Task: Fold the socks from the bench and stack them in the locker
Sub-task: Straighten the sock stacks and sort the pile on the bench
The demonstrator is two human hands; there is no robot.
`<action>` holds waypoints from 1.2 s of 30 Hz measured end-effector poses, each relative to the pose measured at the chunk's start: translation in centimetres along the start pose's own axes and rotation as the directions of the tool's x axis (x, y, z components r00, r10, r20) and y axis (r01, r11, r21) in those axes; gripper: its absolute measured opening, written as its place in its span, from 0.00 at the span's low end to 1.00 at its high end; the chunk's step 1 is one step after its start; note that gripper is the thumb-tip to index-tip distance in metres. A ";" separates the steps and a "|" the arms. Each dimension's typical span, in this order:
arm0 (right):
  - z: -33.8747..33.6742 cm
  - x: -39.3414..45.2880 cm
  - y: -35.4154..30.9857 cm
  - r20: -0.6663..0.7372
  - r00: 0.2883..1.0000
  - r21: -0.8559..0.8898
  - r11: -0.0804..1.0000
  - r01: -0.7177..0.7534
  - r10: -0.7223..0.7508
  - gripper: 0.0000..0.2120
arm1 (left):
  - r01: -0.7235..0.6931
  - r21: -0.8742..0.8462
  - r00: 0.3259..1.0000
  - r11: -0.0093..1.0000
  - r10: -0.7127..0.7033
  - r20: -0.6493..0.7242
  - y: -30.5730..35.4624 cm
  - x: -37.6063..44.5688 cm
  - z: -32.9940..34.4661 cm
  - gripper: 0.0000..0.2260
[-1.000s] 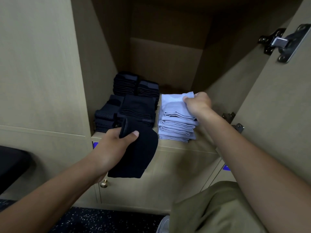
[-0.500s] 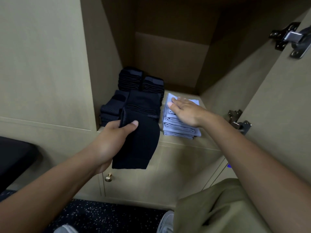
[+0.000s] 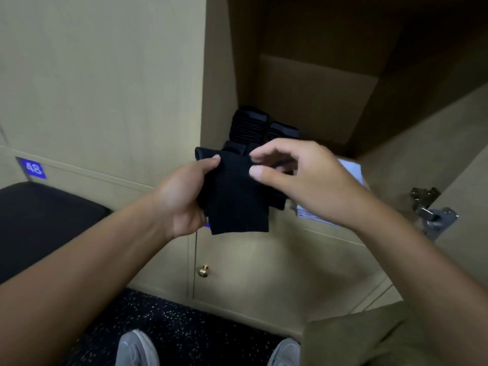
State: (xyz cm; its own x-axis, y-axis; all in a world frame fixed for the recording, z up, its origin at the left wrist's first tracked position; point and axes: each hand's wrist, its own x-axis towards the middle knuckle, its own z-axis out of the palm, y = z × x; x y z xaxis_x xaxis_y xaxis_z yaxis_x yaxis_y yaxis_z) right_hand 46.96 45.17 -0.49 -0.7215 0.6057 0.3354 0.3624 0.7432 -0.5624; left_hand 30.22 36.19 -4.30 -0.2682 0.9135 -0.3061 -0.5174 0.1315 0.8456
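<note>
My left hand point(image 3: 182, 196) grips a folded black sock point(image 3: 237, 202) by its left edge, thumb on top, holding it up in front of the open locker point(image 3: 317, 101). My right hand point(image 3: 303, 178) hovers at the sock's upper right corner. Its fingers are loosely curled, and the thumb and forefinger are a little apart. Behind the sock, stacks of folded black socks point(image 3: 249, 125) stand on the locker's shelf. To their right, the light blue sock stack point(image 3: 351, 167) is mostly hidden by my right hand.
The black bench point(image 3: 39, 215) is at the left, under a blue plate marked 48 point(image 3: 33, 168). The open locker door with its metal hinge point(image 3: 433, 212) stands at the right. A lower door with a brass knob point(image 3: 203, 270) is below the shelf. My shoes point(image 3: 137, 350) stand on speckled floor.
My right hand left the light blue stack and came across to the black sock. My left hand raised the sock toward the locker opening. The view shifted down and left.
</note>
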 end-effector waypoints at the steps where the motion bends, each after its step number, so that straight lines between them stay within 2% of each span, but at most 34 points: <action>1: 0.6 -0.1 -0.5 0.066 0.998 0.030 1.000 0.005 -0.007 0.14 | 0.007 -0.014 1.000 1.000 -0.007 0.029 0.5 -0.3 -0.2 0.17; 4: 2.1 -0.4 -1.2 0.214 0.976 0.010 0.999 0.036 -0.037 0.21 | 0.015 -0.021 0.993 1.000 -0.012 0.122 1.9 -1.3 -0.8 0.26; 8: 3.2 -0.5 -1.6 0.306 0.951 -0.023 0.998 0.061 -0.051 0.32 | 0.000 -0.059 0.974 0.998 0.013 0.228 2.5 -2.2 -1.4 0.34; 9: 3.6 -0.5 -1.6 0.293 0.954 -0.019 0.997 0.079 -0.069 0.30 | -0.002 -0.067 0.969 0.998 0.018 0.247 2.5 -2.2 -1.6 0.35; 11: 4.1 -0.2 -1.2 0.227 0.969 0.037 0.995 0.094 -0.100 0.19 | -0.018 -0.073 0.970 0.997 0.035 0.240 2.3 -2.1 -2.0 0.36; 13: 4.2 0.1 -0.9 0.165 0.981 0.104 0.991 0.087 -0.103 0.09 | -0.047 -0.084 0.986 0.995 0.060 0.155 1.9 -1.9 -2.3 0.34; 15: 4.1 0.3 -0.7 0.105 0.992 0.181 0.982 0.050 -0.070 0.10 | -0.099 -0.091 0.992 0.991 0.106 0.069 1.3 -1.9 -2.4 0.28; 17: 4.1 0.4 -0.7 0.061 0.998 0.334 0.942 -0.043 0.024 0.12 | -0.171 -0.030 0.985 0.985 0.172 0.020 0.5 -2.1 -2.1 0.21; 20: 4.5 0.5 -0.7 0.107 0.974 0.562 0.796 -0.225 0.199 0.15 | -0.340 0.126 0.938 0.932 0.345 -0.024 -1.1 -2.0 -1.7 0.20; 22: 4.7 0.5 -0.8 0.177 0.952 0.675 0.673 -0.302 0.249 0.18 | -0.458 0.280 0.872 0.844 0.488 -0.045 -2.2 -1.7 -2.1 0.23; 24: 4.6 0.4 -1.2 0.254 0.929 0.766 0.530 -0.364 0.270 0.19 | -0.504 0.461 0.809 0.730 0.586 -0.044 -2.9 -1.5 -2.4 0.20; 26: 4.7 0.4 -1.5 0.305 0.911 0.796 0.451 -0.403 0.277 0.19 | -0.515 0.519 0.769 0.682 0.635 -0.071 -3.2 -1.4 -2.4 0.16; 29: 5.2 0.4 -1.5 0.352 0.901 0.807 0.405 -0.429 0.254 0.19 | -0.522 0.514 0.750 0.681 0.653 -0.103 -3.1 -1.3 -2.4 0.13; 36: 6.6 0.2 -1.3 0.362 0.892 0.785 0.429 -0.448 0.269 0.17 | -0.466 0.598 0.747 0.651 0.653 -0.129 -3.7 -1.0 -3.4 0.11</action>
State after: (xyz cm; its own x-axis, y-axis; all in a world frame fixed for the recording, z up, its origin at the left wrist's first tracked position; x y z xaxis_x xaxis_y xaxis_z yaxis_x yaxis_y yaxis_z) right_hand 42.42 42.49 -4.70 -0.7601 0.6375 -0.1260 0.0157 -0.1758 -0.9843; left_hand 29.67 33.51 -8.62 -0.6424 0.7183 0.2671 0.2743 -0.1099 0.9553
